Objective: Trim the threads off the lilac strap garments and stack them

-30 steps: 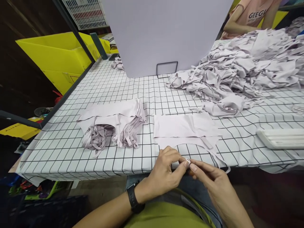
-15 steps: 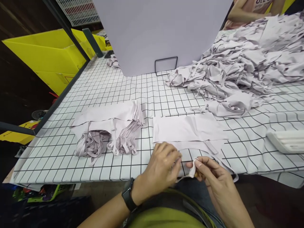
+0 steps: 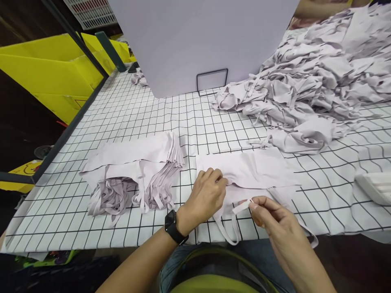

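Observation:
A pale lilac strappy bra top [image 3: 259,167] lies flat on the checked tablecloth in front of me. My left hand [image 3: 206,195], wearing a black watch, is closed on the lower left part of this top, and its cloth wrinkles at the fingertips. Beside it, my right hand [image 3: 275,219] pinches the end of a thin strap [image 3: 242,206] between thumb and fingers, just over the table. The strap loops down near the table edge. To the left sits a neat stack of the same folded tops [image 3: 137,150], their straps bunched in front.
A large heap of loose lilac tops [image 3: 305,93] covers the right back. Behind stands a big pale panel [image 3: 201,40] with a black wire frame [image 3: 212,81] at its foot. A white tray [image 3: 375,187] is at the right, yellow boxes [image 3: 51,73] at the left.
My left hand has moved up onto the top and gripped its cloth. My right hand still pinches the strap, now tilted more to the left. The view has shifted slightly.

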Motion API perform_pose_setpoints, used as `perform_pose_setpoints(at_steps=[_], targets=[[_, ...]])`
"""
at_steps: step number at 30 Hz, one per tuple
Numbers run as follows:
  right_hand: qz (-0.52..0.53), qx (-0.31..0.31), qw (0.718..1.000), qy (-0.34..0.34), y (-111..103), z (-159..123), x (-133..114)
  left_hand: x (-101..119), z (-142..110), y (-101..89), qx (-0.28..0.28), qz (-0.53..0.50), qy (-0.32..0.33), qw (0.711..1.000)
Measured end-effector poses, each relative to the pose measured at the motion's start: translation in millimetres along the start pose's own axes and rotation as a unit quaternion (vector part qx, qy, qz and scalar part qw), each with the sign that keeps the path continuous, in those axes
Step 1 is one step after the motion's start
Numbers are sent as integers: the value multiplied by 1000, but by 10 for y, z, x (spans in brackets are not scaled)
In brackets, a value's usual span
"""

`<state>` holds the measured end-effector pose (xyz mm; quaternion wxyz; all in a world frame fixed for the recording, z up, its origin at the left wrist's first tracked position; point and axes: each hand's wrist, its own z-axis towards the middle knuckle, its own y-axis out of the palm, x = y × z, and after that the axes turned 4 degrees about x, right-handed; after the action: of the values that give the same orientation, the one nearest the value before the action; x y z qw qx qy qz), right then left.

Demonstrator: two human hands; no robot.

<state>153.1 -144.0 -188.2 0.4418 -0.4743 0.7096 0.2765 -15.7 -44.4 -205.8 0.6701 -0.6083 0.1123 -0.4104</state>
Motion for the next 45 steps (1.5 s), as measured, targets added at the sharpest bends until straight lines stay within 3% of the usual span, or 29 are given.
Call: perform_pose_setpoints(at_steps=[2,4,7,11,16,19,26,31,45], targets=[[-3,32,999,-11,4,32,-14,-34,-3,23,7,-18,3,1000],[7,21,1000,-10,-13,82,-19,-67,-1,53,21,-34,-3,999],[39,-27,998,36,-25,165,-32,-95,12,100,50,-70,-13,996],[84,-1,992,92,71,208,-94,-75,39,111,90,-133,-29,987],[71,4,996,52,200,193,-146,-20,53,55,116,-167,-8,979],[44,13,999,29,214,217,-129,-1,47,41,117,-165,-3,979],[97,-2,993,63,256,281,-91,12,39,74,130,-155,2,979],[101,4,994,48,257,274,-48,15,47,104,154,-162,5,975],[134,51,987,67,363,248,1,35,52,127,176,-120,38,976]])
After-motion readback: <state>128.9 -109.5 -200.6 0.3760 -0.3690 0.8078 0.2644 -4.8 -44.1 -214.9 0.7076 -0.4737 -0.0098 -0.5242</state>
